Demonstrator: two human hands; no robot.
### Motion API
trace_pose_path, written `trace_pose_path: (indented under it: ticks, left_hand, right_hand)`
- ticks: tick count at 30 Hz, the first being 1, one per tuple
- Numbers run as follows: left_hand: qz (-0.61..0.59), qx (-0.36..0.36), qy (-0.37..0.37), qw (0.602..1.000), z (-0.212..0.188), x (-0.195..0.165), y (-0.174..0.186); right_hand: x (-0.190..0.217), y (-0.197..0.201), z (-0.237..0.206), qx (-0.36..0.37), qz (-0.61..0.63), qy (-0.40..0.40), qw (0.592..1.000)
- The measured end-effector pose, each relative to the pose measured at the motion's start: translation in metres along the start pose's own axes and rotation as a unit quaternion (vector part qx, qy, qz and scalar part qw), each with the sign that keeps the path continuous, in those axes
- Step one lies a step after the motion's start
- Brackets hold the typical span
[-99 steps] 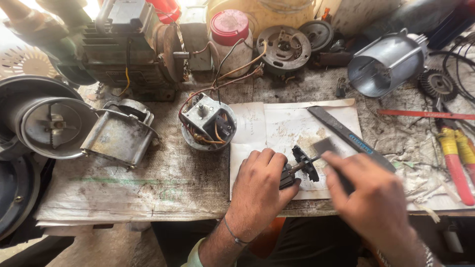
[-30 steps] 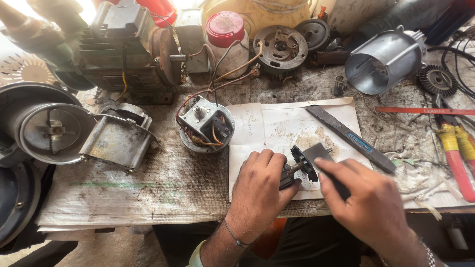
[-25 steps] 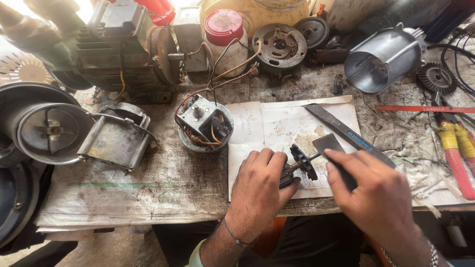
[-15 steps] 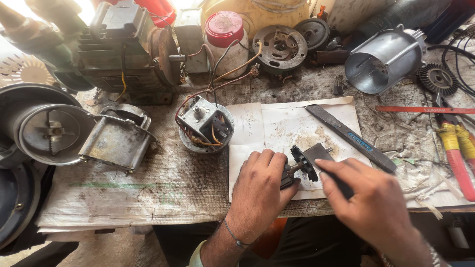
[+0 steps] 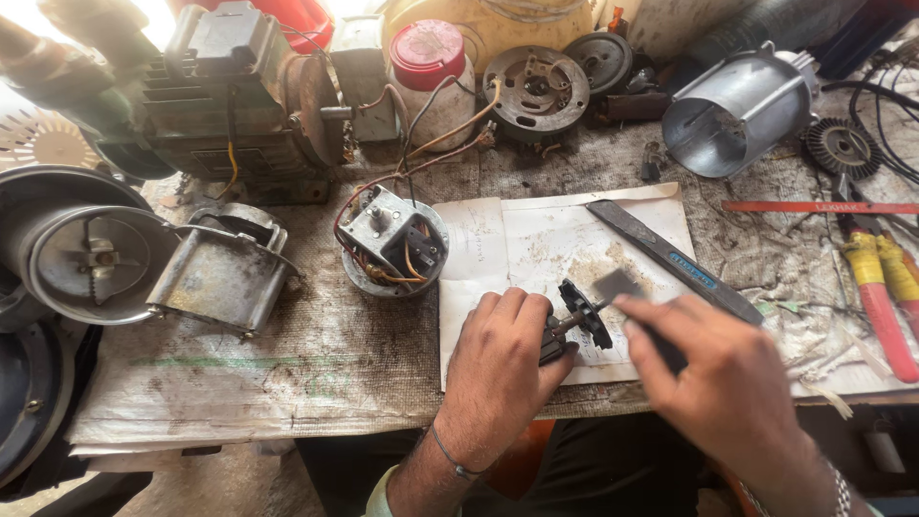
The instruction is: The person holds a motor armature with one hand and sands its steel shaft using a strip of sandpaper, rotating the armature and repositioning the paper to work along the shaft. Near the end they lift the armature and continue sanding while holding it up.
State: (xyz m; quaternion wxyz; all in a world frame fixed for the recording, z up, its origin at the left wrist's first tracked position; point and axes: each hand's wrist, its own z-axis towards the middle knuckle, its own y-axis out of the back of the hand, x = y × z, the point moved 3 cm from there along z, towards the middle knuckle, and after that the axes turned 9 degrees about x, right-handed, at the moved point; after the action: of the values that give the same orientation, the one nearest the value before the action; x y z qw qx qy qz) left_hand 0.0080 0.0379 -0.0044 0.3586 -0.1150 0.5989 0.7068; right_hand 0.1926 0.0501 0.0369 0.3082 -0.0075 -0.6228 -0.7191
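The left hand lay knuckles-up on the sheet of white paper, fingers curled tight around a small black part — a short shaft carrying a toothed disc that stuck out of the fist toward 2 o'clock. The part sat low on the paper, near the front edge of the workbench.

The right hand came in from 4 o'clock, motion-blurred, fingers closed narrow on a small grey pad, probably abrasive paper; its exact form could not be told. The pad met the shaft tip at or just beside the disc.

At 12 o'clock from the part lay a long flat file slanted across the paper. At 10 o'clock stood a small wired motor unit; beyond it a larger motor. A metal cylinder lay on its side at 1 o'clock, and red-handled pliers at 3 o'clock.

Risks judged from this position:
- The disc teeth stood exposed just beside the rubbing fingers; a slip of the pad could scrape fingertips.
- The part was held by hand grip alone — side force from the strokes could twist it loose or bend the thin shaft.
- Grit on the paper could be carried onto the shaft and score it.
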Motion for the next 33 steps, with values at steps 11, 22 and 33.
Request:
trace_pose_path:
  ticks: [11,22,33]
  left_hand:
    - [0.0,0.002,0.008,1.0,0.0003,0.0006,-0.0003]
    - [-0.001,0.001,0.01,1.0,0.0002,0.0007,-0.0001]
    - [0.006,0.005,0.013,1.0,0.0007,0.0018,-0.0014]
  right_hand:
    - [0.0036,-0.0003,-0.0005,-0.002,-0.019,-0.006,1.0]
    - [-0.0004,0.0048,0.0016,-0.004,0.004,-0.038,0.999]
    - [-0.0003,0.0043,0.0032,-0.005,0.021,0.0,1.0]
